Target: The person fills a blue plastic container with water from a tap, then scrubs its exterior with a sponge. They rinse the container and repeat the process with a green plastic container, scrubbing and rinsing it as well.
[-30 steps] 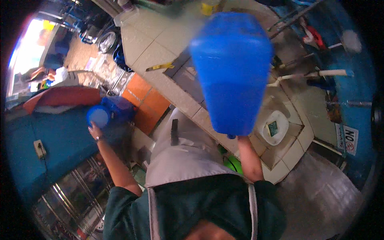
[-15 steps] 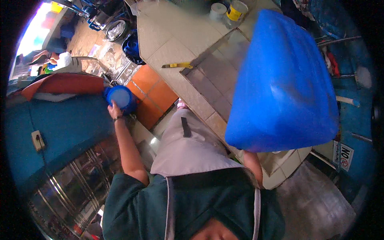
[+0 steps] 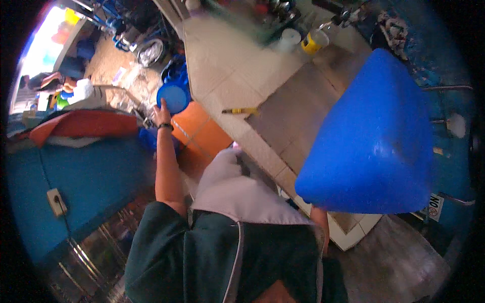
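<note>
My left hand [image 3: 162,115], out to the far left at the end of a stretched arm, has its fingers closed on the edge of a round blue lid-like disc [image 3: 173,99]. Just nearer than that hand, partly hidden by my arm, a blue bucket-like thing [image 3: 147,138] sits by the blue wall. At the right looms a large blue plastic container [image 3: 371,151], tilted over the tiled counter. My right forearm [image 3: 320,223] runs up behind its lower edge, which hides my right hand and fingers.
A yellow utility knife [image 3: 240,110] lies on the tiled counter [image 3: 217,65]. Farther back stand a white tub [image 3: 290,39] and a clear jar with a yellow label [image 3: 314,41]. A wall outlet [image 3: 56,202] with a cord is at left. A wheel [image 3: 150,52] shows far left.
My left hand has moved farther away with the blue disc, off the bucket-like thing beside the wall. The view has shifted, and the large container appears lower and more to the right.
</note>
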Motion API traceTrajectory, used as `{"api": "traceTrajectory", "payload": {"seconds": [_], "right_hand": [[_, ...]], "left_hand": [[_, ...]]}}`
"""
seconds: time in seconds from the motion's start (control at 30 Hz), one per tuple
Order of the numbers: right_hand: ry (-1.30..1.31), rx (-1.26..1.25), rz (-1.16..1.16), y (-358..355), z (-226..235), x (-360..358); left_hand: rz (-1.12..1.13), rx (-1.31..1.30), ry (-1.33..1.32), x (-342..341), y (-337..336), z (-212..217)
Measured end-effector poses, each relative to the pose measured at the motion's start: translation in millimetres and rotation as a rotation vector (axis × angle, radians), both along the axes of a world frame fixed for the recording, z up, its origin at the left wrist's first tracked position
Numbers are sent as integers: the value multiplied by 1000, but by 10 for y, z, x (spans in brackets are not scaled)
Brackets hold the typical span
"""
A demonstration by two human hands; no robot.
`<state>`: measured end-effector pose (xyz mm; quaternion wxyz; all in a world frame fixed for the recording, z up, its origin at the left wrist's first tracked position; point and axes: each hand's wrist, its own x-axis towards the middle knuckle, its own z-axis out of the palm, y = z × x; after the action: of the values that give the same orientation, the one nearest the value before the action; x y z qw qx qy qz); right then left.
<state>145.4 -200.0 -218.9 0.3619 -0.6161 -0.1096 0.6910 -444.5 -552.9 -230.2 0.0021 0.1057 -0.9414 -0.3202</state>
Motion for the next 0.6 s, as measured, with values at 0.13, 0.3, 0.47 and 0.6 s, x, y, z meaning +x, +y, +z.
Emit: {"api": "traceTrajectory", "payload": {"seconds": [0.13, 0.3, 0.47, 0.6], "right_hand": [[6, 25, -46, 0, 144, 61], [1, 148, -24, 292, 880, 158], [-51, 446, 424, 533, 2226, -229], [-84, 664, 711, 503, 2993, -1017]], "left_hand": [[-199, 359, 90, -158, 339, 195], [-440, 610, 309, -190, 1101, 1362], [-776, 626, 707, 325, 2018, 2968], [-1007, 556, 907, 1189, 2765, 3823]]}}
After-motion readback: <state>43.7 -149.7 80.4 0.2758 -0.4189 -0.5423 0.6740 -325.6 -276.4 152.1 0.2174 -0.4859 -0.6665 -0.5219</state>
